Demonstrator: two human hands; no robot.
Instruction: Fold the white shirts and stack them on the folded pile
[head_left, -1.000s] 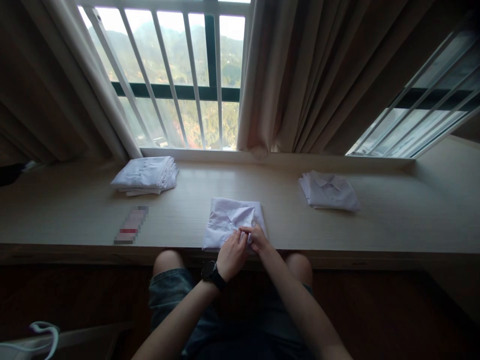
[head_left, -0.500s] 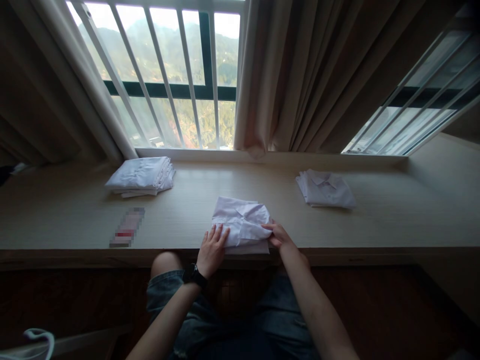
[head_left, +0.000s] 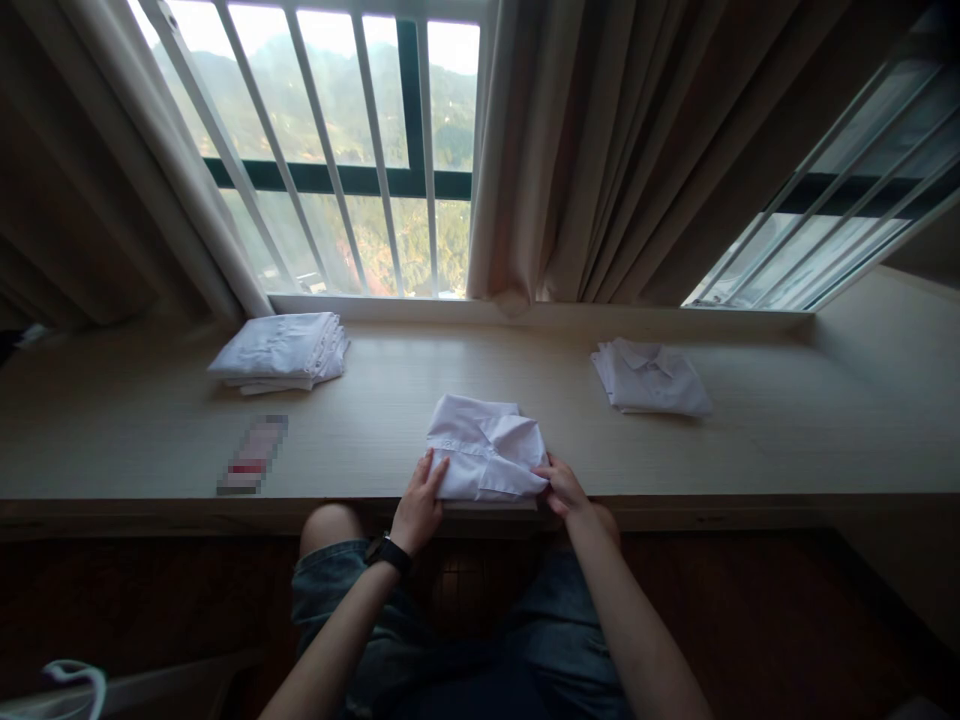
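Nearest, the denim shorts (head_left: 334, 590) show below the desk (head_left: 360, 470), and a black watch (head_left: 388, 552) sits on the left wrist. The left hand (head_left: 418, 510) lays its fingers over the near-left edge of the folded white garment (head_left: 480, 450); whether its thumb pinches from beneath, I cannot tell. The right hand (head_left: 564, 487) grasps the near-right corner between fingers and thumb. The garment lies at the desk's front edge, between the hands, its top layer creased toward the middle and a lower layer peeping out on the near side. Handling it well calls for level, equal hold on both sides, catching every layer together, with light tension so the loose flap does not slip or bunch. Farther off, a white stack (head_left: 281, 345) rests to the left and a collared white shirt (head_left: 651, 378) to the right, below the barred window (head_left: 345, 230).
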